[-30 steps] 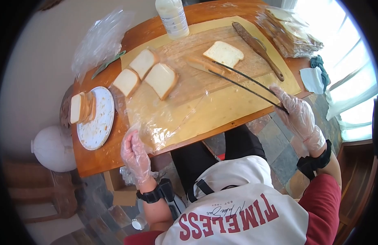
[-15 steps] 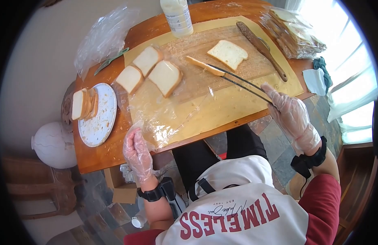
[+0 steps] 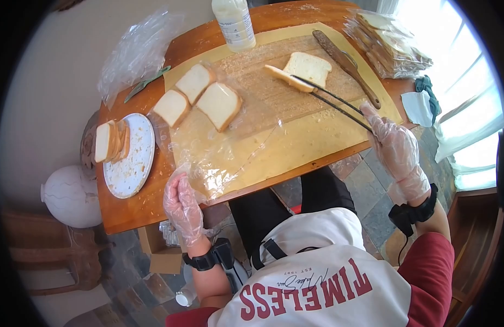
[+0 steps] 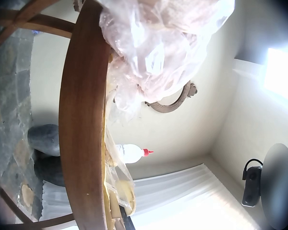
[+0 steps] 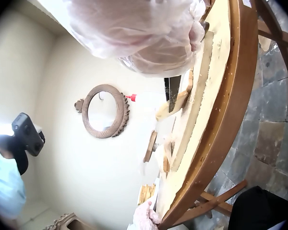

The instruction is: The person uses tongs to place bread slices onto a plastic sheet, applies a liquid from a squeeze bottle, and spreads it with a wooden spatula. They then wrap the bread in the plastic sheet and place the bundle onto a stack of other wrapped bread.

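Observation:
In the head view my right hand (image 3: 394, 152), in a clear plastic glove, grips long black tongs (image 3: 342, 110). The tongs' tips pinch a bread slice (image 3: 284, 76), tilted, whose edge overlaps a flat slice (image 3: 309, 66) on the wooden board (image 3: 263, 117). At the table's front edge my gloved left hand (image 3: 183, 207), fingers curled, pinches the edge of a clear plastic sheet (image 3: 213, 158). Near the sheet's far side lie three bread slices: one at the back (image 3: 195, 83), one at the left (image 3: 171, 108) and one at the right (image 3: 219, 106).
A white plate (image 3: 134, 169) with several stacked bread slices (image 3: 111, 141) stands at the left. A bottle (image 3: 234, 27) is at the back, a brown-handled knife (image 3: 347, 71) at the board's right, bagged bread (image 3: 391, 43) at the far right. Crumpled plastic bags (image 3: 134, 52) lie back left.
The tongs have carried the pinched slice to the right, so it now overlaps the flat slice. My left hand stays at the table edge with the plastic.

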`<state>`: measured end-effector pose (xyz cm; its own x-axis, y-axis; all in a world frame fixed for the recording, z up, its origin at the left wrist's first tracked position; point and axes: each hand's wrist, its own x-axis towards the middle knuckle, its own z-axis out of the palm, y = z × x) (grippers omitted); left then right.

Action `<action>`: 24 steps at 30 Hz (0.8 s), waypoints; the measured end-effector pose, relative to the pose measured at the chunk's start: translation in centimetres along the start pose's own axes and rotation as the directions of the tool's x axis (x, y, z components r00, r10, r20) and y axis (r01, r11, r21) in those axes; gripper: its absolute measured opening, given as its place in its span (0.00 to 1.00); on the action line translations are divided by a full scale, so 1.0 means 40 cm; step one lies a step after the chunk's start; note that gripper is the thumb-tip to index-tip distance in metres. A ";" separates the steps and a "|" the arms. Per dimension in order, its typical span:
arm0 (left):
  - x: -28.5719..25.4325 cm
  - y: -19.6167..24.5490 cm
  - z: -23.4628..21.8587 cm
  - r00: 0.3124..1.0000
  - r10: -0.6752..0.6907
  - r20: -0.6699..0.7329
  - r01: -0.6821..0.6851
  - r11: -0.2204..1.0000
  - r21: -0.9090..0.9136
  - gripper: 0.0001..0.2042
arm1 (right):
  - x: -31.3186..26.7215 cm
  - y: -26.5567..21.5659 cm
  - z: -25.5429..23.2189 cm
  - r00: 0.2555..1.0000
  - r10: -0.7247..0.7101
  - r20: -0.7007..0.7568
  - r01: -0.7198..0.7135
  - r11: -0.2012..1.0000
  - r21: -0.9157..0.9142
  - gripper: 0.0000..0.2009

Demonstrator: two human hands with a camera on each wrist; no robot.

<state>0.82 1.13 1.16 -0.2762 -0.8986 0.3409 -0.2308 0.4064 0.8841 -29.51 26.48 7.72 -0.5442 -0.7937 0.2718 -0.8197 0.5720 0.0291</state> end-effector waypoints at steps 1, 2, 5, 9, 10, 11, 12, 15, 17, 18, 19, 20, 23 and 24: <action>0.000 -0.003 0.000 1.000 0.001 0.001 -0.001 1.000 -0.004 0.08 | -0.004 0.002 0.013 0.998 -0.054 -0.037 0.053 0.999 -0.009 0.25; 0.000 -0.005 0.000 1.000 0.001 0.000 -0.001 1.000 -0.008 0.08 | -0.006 0.003 0.020 0.991 -0.108 -0.074 0.107 0.994 -0.020 0.24; -0.001 -0.010 -0.002 1.000 0.005 0.002 -0.005 1.000 -0.008 0.08 | -0.010 -0.010 0.017 0.995 -0.104 -0.006 0.104 0.993 0.050 0.25; -0.001 -0.013 -0.006 1.000 0.025 0.005 -0.026 0.999 0.044 0.09 | -0.012 -0.007 -0.020 0.985 -0.170 -0.017 0.170 0.965 0.198 0.28; -0.001 -0.011 -0.004 1.000 0.014 0.003 -0.014 1.000 0.027 0.09 | -0.014 0.000 -0.033 0.979 -0.201 -0.025 0.202 0.955 0.217 0.29; -0.002 -0.009 -0.002 1.000 0.001 0.001 -0.001 1.000 0.010 0.09 | -0.016 0.006 -0.043 0.972 -0.233 -0.034 0.235 0.943 0.236 0.30; -0.001 -0.006 -0.001 1.000 0.007 0.003 -0.007 1.000 0.013 0.09 | -0.019 0.014 -0.051 0.967 -0.255 -0.029 0.255 0.941 0.221 0.30; -0.001 -0.004 -0.003 1.000 0.015 0.005 -0.015 1.000 0.013 0.09 | -0.019 0.024 -0.070 0.960 -0.277 0.031 0.266 0.945 0.193 0.29; -0.001 -0.009 -0.003 1.000 0.012 0.006 -0.012 1.000 0.000 0.09 | -0.008 0.016 -0.081 0.965 -0.228 0.128 0.202 0.961 0.188 0.28; -0.001 -0.009 -0.003 1.000 0.009 0.008 -0.009 1.000 -0.002 0.09 | 0.001 0.013 -0.075 0.972 -0.191 0.133 0.165 0.969 0.185 0.27; -0.001 -0.009 -0.002 1.000 0.008 0.009 -0.008 1.000 -0.003 0.09 | 0.014 0.009 -0.065 0.978 -0.154 0.137 0.128 0.975 0.183 0.27; 0.000 -0.008 -0.003 1.000 0.007 0.010 -0.007 1.000 -0.005 0.09 | 0.026 0.006 -0.059 0.983 -0.117 0.140 0.091 0.979 0.181 0.27; 0.000 -0.009 -0.005 1.000 0.003 0.020 -0.003 1.000 -0.002 0.09 | 0.060 -0.002 -0.056 0.987 -0.076 0.144 0.051 0.985 0.168 0.27; 0.001 -0.008 -0.005 1.000 0.012 0.017 -0.012 1.000 0.009 0.09 | 0.063 0.001 -0.054 0.987 -0.090 0.132 0.068 0.984 0.162 0.27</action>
<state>1.08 0.93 0.94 -0.2950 -0.8906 0.3462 -0.2361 0.4191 0.8767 -30.52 24.95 10.49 -0.4867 -0.8625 0.1384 -0.8731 0.4753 -0.1086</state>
